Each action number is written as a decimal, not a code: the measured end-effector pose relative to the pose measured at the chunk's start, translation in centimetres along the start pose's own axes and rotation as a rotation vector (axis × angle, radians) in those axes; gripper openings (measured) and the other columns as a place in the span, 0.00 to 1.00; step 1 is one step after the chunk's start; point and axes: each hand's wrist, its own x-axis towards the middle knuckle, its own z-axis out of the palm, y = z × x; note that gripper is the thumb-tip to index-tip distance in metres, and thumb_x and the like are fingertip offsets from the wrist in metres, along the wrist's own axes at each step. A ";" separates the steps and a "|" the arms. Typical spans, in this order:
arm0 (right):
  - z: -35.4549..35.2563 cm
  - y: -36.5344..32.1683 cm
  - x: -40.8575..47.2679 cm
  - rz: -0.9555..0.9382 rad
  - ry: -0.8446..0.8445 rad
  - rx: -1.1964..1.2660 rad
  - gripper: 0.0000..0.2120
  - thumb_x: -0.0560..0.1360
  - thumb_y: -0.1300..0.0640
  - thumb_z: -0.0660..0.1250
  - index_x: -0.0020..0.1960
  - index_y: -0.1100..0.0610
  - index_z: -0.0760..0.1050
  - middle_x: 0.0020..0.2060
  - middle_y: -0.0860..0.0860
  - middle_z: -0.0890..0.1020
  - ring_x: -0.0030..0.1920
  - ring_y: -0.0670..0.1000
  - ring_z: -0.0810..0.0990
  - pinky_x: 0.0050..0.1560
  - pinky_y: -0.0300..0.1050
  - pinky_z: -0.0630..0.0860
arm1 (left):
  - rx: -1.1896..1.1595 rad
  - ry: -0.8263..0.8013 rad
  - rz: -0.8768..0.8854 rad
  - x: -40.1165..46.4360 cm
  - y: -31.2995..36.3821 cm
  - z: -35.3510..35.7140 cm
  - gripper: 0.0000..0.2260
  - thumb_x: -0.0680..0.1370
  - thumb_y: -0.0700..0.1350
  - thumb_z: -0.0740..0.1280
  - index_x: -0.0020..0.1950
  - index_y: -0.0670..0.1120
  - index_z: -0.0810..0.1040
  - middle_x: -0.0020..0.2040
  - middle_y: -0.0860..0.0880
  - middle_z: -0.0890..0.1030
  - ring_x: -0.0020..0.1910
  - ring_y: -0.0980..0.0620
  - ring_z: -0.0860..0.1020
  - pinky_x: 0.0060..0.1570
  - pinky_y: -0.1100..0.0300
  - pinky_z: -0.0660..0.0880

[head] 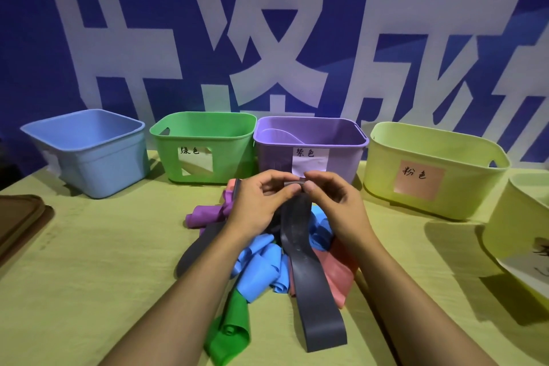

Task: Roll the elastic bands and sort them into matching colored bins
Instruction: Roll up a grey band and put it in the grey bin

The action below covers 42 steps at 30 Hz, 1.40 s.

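Observation:
My left hand (261,202) and my right hand (329,202) meet above the pile, both pinching the rolled top end of a grey elastic band (309,285). The rest of that band hangs down and trails flat toward me across the table. Beneath my hands lies a heap of bands: blue (258,267), purple (205,215), pink (335,270) and green (230,333). Another grey band (197,246) sticks out on the left. Behind stand a blue bin (89,151), a green bin (205,145), a purple bin (309,142) and a pale yellow-green bin with a pink label (430,169).
A further pale yellow-green bin (517,232) sits at the right edge, partly cut off. A dark brown tray (17,217) lies at the left edge. The table has a yellow-green cloth (89,276). A blue banner with large white characters fills the background.

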 end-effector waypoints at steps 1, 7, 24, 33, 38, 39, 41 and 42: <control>0.0 -0.1 -0.1 0.023 0.016 -0.005 0.07 0.79 0.57 0.71 0.54 0.58 0.84 0.45 0.50 0.87 0.49 0.47 0.85 0.54 0.43 0.81 | -0.003 -0.006 0.004 0.0 0.1 0.0 0.08 0.75 0.35 0.75 0.52 0.46 0.85 0.50 0.47 0.88 0.53 0.50 0.86 0.56 0.59 0.80; 0.2 -0.4 -0.2 0.054 0.051 -0.110 0.19 0.79 0.47 0.70 0.41 0.62 0.84 0.32 0.57 0.82 0.36 0.47 0.78 0.41 0.45 0.76 | 0.012 -0.016 0.013 -0.2 0.3 0.1 0.10 0.74 0.35 0.76 0.51 0.48 0.85 0.49 0.48 0.88 0.52 0.52 0.86 0.54 0.61 0.80; -0.1 -0.1 -0.1 0.020 -0.010 -0.089 0.02 0.77 0.61 0.74 0.49 0.57 0.84 0.43 0.50 0.88 0.46 0.47 0.86 0.51 0.41 0.81 | -0.005 0.009 -0.072 -0.2 0.7 0.1 0.08 0.77 0.43 0.74 0.55 0.44 0.85 0.50 0.45 0.88 0.51 0.52 0.85 0.52 0.56 0.81; -0.1 -0.2 -0.2 -0.019 -0.028 -0.080 0.05 0.75 0.64 0.75 0.49 0.57 0.85 0.44 0.50 0.88 0.47 0.47 0.86 0.51 0.40 0.81 | 0.043 0.060 -0.164 0.0 0.3 -0.1 0.08 0.75 0.51 0.75 0.45 0.46 0.87 0.41 0.41 0.86 0.38 0.51 0.80 0.43 0.55 0.78; 0.3 -0.7 -0.4 0.034 -0.020 -0.068 0.04 0.78 0.56 0.72 0.46 0.55 0.84 0.37 0.45 0.85 0.39 0.43 0.82 0.45 0.37 0.78 | -0.096 0.064 -0.182 0.0 0.7 0.0 0.04 0.76 0.41 0.75 0.49 0.41 0.86 0.41 0.44 0.87 0.39 0.52 0.83 0.42 0.62 0.80; 0.4 -0.8 -0.5 0.072 -0.011 -0.055 0.08 0.78 0.52 0.71 0.42 0.53 0.83 0.33 0.45 0.83 0.36 0.43 0.80 0.42 0.38 0.77 | -0.097 0.069 -0.169 0.0 0.6 0.0 0.04 0.75 0.41 0.75 0.49 0.42 0.86 0.42 0.43 0.87 0.40 0.51 0.83 0.44 0.60 0.80; 0.4 -1.0 -0.6 0.146 0.003 -0.024 0.16 0.76 0.44 0.69 0.36 0.53 0.83 0.30 0.46 0.80 0.33 0.46 0.76 0.38 0.40 0.75 | -0.093 0.069 -0.153 0.1 0.5 0.0 0.03 0.74 0.40 0.76 0.47 0.44 0.86 0.41 0.43 0.87 0.42 0.49 0.82 0.48 0.56 0.79; 0.4 -1.1 -0.6 0.166 0.000 -0.017 0.18 0.76 0.42 0.68 0.36 0.53 0.84 0.30 0.49 0.79 0.33 0.48 0.76 0.37 0.41 0.75 | -0.094 0.066 -0.146 0.0 0.5 0.0 0.03 0.74 0.40 0.76 0.46 0.44 0.86 0.41 0.44 0.87 0.42 0.50 0.83 0.49 0.55 0.79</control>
